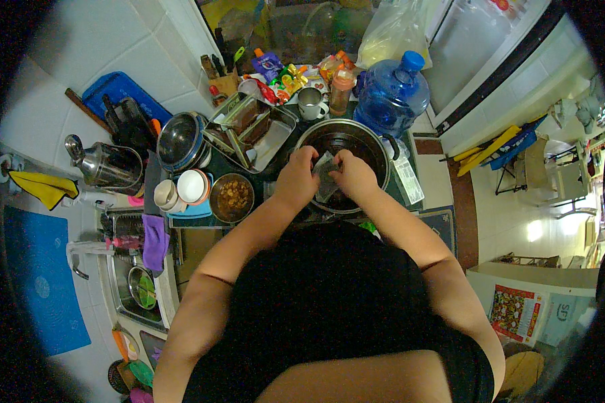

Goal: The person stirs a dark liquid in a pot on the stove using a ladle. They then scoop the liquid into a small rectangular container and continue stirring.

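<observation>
Both hands are over a large steel pot [378, 143] with a dark inside, and a small clear plastic packet [325, 174] is between them. My left hand [298, 179] grips the packet's left side with bent fingers. On its other side, my right hand [354, 176] pinches the upper right edge. What the packet holds is too blurred to tell. Left of my left forearm sits a metal bowl [232, 198] of brown food pieces in dark liquid. Behind the pot stands a white-handled metal mug [311, 103].
A big blue water bottle [393, 95] stands behind the pot's right side. Glass containers [249, 128] crowd the back left, near stacked metal bowls [181, 141] and small white bowls [191, 186]. Farther left is a sink [118, 287]. A printed carton [408, 181] lies right of the pot.
</observation>
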Available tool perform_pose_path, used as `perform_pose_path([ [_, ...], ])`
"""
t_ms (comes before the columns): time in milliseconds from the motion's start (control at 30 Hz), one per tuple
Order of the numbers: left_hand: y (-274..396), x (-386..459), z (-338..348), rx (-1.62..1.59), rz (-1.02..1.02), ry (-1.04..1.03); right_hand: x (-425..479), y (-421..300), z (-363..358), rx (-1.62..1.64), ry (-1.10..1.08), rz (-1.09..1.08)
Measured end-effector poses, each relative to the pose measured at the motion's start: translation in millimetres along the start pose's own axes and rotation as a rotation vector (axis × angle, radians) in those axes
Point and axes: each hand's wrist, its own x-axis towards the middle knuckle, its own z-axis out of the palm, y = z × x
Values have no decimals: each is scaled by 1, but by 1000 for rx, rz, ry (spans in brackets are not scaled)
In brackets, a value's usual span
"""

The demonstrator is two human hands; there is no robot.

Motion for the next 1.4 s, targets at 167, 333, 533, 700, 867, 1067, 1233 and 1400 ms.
perform_pose_path([
  [167,13,-12,-3,74,-17,-1,5,5,14,301,102,35],
  [333,10,-11,-18,151,-99,-64,3,13,11,177,34,63],
  [533,0,-5,-30,179,-31,18,6,17,8,74,-34,-24],
  [700,-3,-2,-34,185,-34,-48,12,13,1,215,-127,-25],
  [867,-9,2,-31,296,-27,33,10,1,0,336,-115,-43],
  [1067,-9,1,-28,289,-58,-28,6,-6,7,392,-90,-26],
  [1233,-9,2,-25,281,50,58,9,1,16,329,-21,-115],
  [1400,-17,-1,-27,260,318,-40,14,15,16,319,-88,-117],
])
